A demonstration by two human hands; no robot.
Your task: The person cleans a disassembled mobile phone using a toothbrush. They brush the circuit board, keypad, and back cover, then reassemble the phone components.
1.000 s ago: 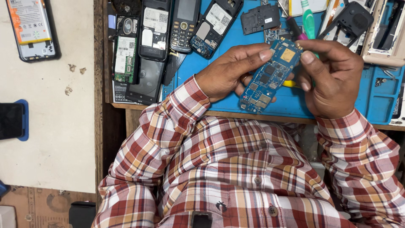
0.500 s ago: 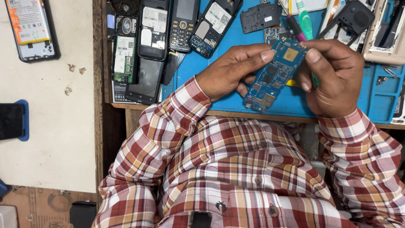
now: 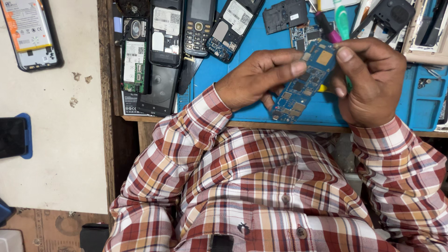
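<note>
Blue circuit board pinched btwn both hands, left & right, now tilted steeper vs before

The blue circuit board is long and narrow, tilted so its top end points up and to the right. Its face carries small silver and dark chips, with a gold-coloured square shield near the upper end. It is raised above the blue work mat, pinched at its upper part between both hands' fingertips.
</note>
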